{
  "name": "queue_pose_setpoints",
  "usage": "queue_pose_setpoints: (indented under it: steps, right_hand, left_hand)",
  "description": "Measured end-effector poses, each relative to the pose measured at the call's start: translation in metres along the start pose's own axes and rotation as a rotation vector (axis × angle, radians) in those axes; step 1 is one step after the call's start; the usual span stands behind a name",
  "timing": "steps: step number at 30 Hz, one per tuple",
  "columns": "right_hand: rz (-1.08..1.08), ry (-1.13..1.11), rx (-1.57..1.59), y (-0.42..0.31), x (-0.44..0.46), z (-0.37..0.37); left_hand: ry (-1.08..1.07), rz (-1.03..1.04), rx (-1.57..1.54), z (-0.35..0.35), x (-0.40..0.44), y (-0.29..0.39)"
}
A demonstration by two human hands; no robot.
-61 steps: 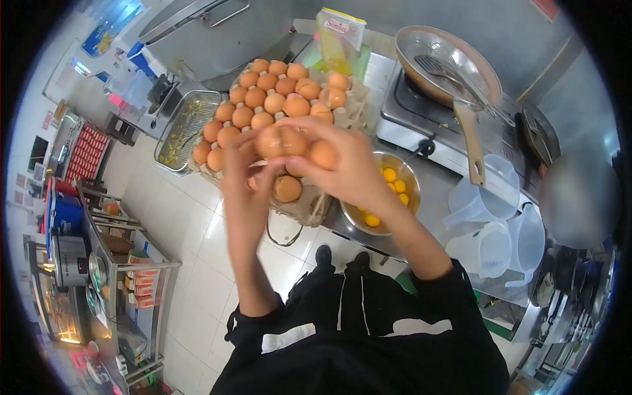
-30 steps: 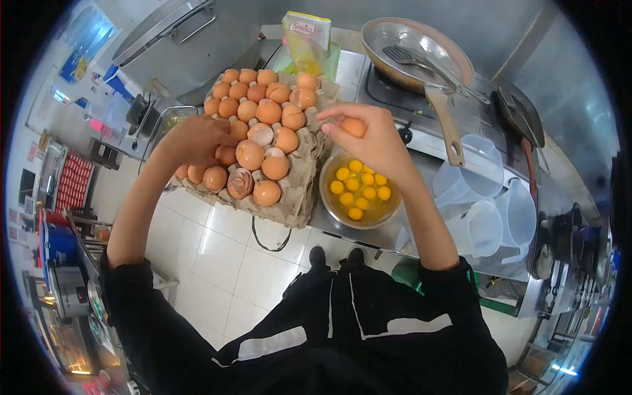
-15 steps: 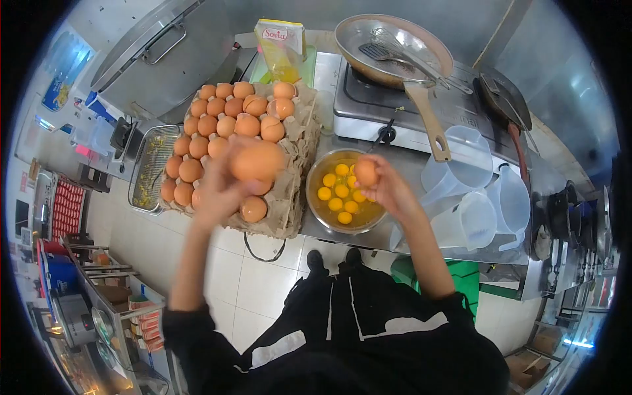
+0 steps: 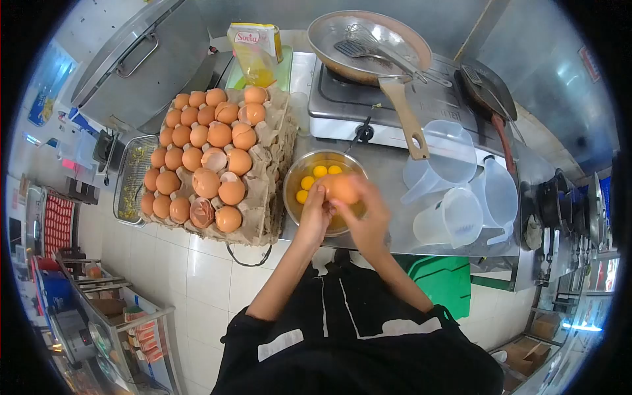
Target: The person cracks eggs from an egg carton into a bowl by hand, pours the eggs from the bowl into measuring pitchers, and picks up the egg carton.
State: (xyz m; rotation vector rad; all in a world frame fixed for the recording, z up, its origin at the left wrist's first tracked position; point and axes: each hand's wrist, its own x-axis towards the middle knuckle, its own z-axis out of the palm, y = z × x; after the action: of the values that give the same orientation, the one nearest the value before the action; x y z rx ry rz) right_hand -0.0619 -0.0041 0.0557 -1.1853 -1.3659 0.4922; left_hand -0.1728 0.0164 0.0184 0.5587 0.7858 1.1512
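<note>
Over the steel bowl (image 4: pixel 290 209), my two hands meet around a brown egg (image 4: pixel 343 189). My left hand (image 4: pixel 316 216) is closed on the egg's left side, thumb against the shell. Fingers of my right hand (image 4: pixel 370 217), slightly blurred, wrap its right side. Whether the shell is cracked I cannot tell. Several yellow yolks (image 4: pixel 320 171) lie in the bowl beneath, partly hidden by my hands. To the left stands a stacked cardboard egg tray (image 4: pixel 266 197), filled with brown eggs and cracked shells; one open shell (image 4: pixel 202 212) sits near its front.
A gas stove (image 4: pixel 395 131) behind the bowl carries a frying pan (image 4: pixel 322 46) with a whisk and spatula. Clear plastic jugs (image 4: pixel 454 220) stand to the right. A large lidded pot (image 4: pixel 145 79), a wire basket (image 4: pixel 128 191) and an oil pouch (image 4: pixel 253 52) are at left and back.
My left hand has moved right, from over the egg tray to the bowl, and now joins my right hand at the egg. A shell sits at the tray's front. The view has shifted slightly.
</note>
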Motion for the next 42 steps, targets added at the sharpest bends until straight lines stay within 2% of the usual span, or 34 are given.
queue_pose_setpoints:
  steps: [1, 2, 4, 5, 7, 8, 10, 11, 12, 13, 14, 16, 17, 18, 20, 26, 28, 29, 30, 31, 33, 34, 36, 38, 40, 41, 42]
  right_hand:
    - [-0.100, -0.114, -0.196, 0.004, -0.004, 0.002]
    - [-0.096, -0.117, -0.196, 0.007, -0.008, 0.003]
    - [0.375, 0.006, 0.252, 0.008, -0.008, 0.007]
    - [0.379, 0.005, 0.253, 0.009, -0.007, 0.005]
    - [0.711, 0.074, 0.709, 0.017, 0.005, -0.006]
    - [0.712, 0.074, 0.710, 0.029, 0.007, -0.012]
    - [0.779, -0.272, 0.665, 0.054, 0.012, -0.018]
    - [0.776, -0.271, 0.666, 0.056, 0.017, -0.017]
    - [0.598, -0.436, 0.381, 0.045, 0.026, -0.015]
    - [0.411, -0.587, 0.096, 0.037, 0.034, -0.015]
    - [0.412, -0.585, 0.096, 0.033, 0.041, -0.016]
    - [0.689, -0.732, 0.174, 0.028, 0.049, -0.017]
    - [0.690, -0.732, 0.175, 0.034, 0.048, -0.016]
    - [0.561, -0.686, 0.194, 0.046, 0.045, -0.014]
    - [0.434, -0.640, 0.212, 0.058, 0.039, -0.011]
    - [0.331, -0.533, 0.130, 0.064, 0.027, -0.004]
    - [0.138, -0.426, 0.104, 0.068, 0.025, 0.002]
    - [0.140, -0.426, 0.104, 0.069, 0.022, 0.002]
    - [0.232, -0.400, 0.016, 0.056, 0.022, 0.001]
    - [0.322, -0.375, -0.071, 0.049, 0.022, 0.001]
    - [0.303, -0.317, -0.073, 0.049, 0.021, 0.003]
    - [0.285, -0.258, -0.074, 0.050, 0.019, 0.004]
    - [0.264, -0.290, -0.034, 0.055, 0.019, 0.003]
    - [0.244, -0.321, 0.004, 0.057, 0.021, -0.004]
    - [0.633, -0.517, 0.168, 0.044, 0.027, -0.013]
    - [0.635, -0.516, 0.167, 0.045, 0.025, -0.012]
    - [0.537, -0.481, 0.104, 0.046, 0.023, -0.010]
  left_hand:
    - [0.002, -0.004, 0.000, -0.001, 0.001, -0.002]
    - [0.032, -0.021, 0.008, -0.003, 0.001, -0.003]
    - [0.062, -0.027, 0.018, -0.004, 0.004, 0.004]
    - [0.055, -0.070, 0.036, -0.007, 0.002, 0.008]
    - [0.048, -0.111, 0.052, -0.007, 0.002, 0.016]
    - [0.044, -0.112, 0.172, -0.006, 0.002, 0.019]
    - [0.035, -0.115, 0.294, -0.009, 0.004, 0.021]
    - [-0.031, -0.053, 0.443, -0.014, 0.008, 0.019]
    - [-0.097, 0.007, 0.592, -0.018, 0.011, 0.016]
    - [-0.099, 0.006, 0.594, -0.021, 0.015, 0.012]
    - [-0.106, 0.071, 0.691, -0.024, 0.018, 0.008]
    - [-0.114, 0.132, 0.789, -0.023, 0.020, 0.010]
    - [-0.172, 0.126, 0.765, -0.023, 0.021, 0.013]
    - [-0.229, 0.120, 0.740, -0.022, 0.021, 0.016]
    - [-0.239, 0.118, 0.739, -0.020, 0.021, 0.016]
    - [-0.229, 0.131, 0.760, -0.018, 0.017, 0.015]
    - [-0.212, 0.117, 0.743, -0.023, 0.019, 0.007]
    - [-0.164, 0.261, 0.917, -0.026, 0.021, 0.002]
    - [-0.114, 0.407, 1.089, -0.024, 0.021, 0.001]
    - [-0.114, 0.404, 1.089, -0.022, 0.020, 0.001]
    - [-0.048, 0.520, 1.077, -0.017, 0.018, 0.006]
    - [-0.048, 0.516, 1.078, -0.014, 0.016, 0.010]
    - [0.025, 0.322, 0.910, -0.009, 0.013, 0.016]
    - [0.016, 0.330, 0.910, -0.006, 0.011, 0.022]
    - [0.006, 0.337, 0.908, -0.008, 0.011, 0.023]
    - [-0.024, 0.364, 0.944, -0.009, 0.012, 0.022]
    - [-0.053, 0.390, 0.980, -0.011, 0.014, 0.020]
